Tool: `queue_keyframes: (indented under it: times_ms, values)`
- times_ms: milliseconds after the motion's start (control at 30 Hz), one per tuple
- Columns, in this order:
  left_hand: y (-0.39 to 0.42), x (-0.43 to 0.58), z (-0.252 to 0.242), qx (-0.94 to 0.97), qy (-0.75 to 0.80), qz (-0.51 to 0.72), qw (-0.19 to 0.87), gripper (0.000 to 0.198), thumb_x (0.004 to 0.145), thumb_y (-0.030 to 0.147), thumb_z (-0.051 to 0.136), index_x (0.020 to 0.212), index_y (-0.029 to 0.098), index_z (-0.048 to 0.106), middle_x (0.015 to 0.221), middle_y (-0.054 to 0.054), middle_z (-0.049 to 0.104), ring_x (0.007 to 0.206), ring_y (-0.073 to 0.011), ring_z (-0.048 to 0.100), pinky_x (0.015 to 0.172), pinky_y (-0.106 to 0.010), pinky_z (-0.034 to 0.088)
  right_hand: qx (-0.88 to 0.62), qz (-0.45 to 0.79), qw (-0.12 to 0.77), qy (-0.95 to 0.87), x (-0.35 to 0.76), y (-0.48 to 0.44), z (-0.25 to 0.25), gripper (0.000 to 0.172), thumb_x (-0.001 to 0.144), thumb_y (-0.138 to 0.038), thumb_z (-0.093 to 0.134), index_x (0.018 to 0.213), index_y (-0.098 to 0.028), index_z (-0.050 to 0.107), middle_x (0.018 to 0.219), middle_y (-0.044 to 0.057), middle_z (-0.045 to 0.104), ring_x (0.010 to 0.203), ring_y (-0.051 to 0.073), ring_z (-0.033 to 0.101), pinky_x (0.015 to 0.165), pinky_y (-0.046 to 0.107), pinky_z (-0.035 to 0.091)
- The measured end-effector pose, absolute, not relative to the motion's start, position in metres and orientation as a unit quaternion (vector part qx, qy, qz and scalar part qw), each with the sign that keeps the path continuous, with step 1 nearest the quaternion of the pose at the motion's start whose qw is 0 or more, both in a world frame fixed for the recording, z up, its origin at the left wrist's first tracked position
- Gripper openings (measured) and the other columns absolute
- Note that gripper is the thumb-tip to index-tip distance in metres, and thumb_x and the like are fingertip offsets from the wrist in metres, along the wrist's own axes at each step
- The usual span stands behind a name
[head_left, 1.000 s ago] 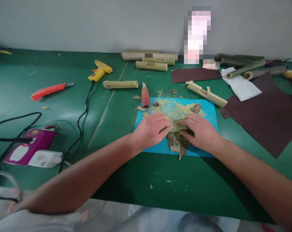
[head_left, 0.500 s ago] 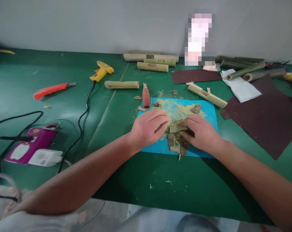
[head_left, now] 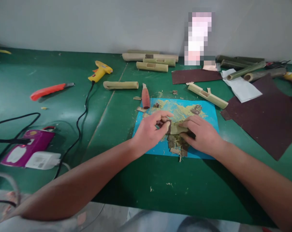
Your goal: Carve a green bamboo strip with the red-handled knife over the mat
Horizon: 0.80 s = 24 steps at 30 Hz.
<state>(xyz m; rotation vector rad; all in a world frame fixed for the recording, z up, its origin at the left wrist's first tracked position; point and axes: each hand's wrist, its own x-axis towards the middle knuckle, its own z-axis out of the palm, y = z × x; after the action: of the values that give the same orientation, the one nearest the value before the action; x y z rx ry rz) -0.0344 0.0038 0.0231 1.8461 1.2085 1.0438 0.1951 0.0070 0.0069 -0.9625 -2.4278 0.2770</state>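
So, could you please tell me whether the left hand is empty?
No, the left hand pinches a small dark brown piece beside the pale green piece in the right hand.

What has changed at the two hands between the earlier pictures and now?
The left hand drew slightly left off the bamboo piece, then came back; a small dark piece now shows in its fingers, at the bamboo's left end. Whether it was held before, I cannot tell. The right hand still holds the bamboo; the yellow glue gun stayed put.
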Motion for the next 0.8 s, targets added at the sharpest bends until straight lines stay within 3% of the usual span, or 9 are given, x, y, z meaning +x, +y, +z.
queue_keyframes:
  times_ms: [333, 800]
  values:
    - [0.0045, -0.0366, 0.0231, 0.703, 0.472, 0.399, 0.353, 0.025, 0.087, 0.016, 0.063, 0.110, 0.018, 0.072, 0.087, -0.002, 0.072, 0.076, -0.0113, 0.067, 0.073, -0.023, 0.060, -0.347, 0.090, 0.261, -0.896, 0.1950, 0.0071, 0.0063, 0.015, 0.094, -0.022, 0.063, 0.108, -0.017, 0.065, 0.098, 0.011, 0.070, 0.092, 0.027, 0.063, 0.081, 0.043, 0.055]
    - [0.0040, -0.0348, 0.0256, 0.636, 0.475, 0.450, 0.410, 0.024, 0.084, 0.021, 0.072, 0.108, 0.017, 0.074, 0.088, -0.004, 0.076, 0.073, -0.0121, 0.070, 0.064, -0.022, 0.061, -0.358, 0.099, 0.246, -0.895, 0.1955, 0.0080, 0.0071, 0.011, 0.095, -0.024, 0.061, 0.104, -0.019, 0.065, 0.098, 0.011, 0.070, 0.092, 0.026, 0.063, 0.081, 0.042, 0.054]
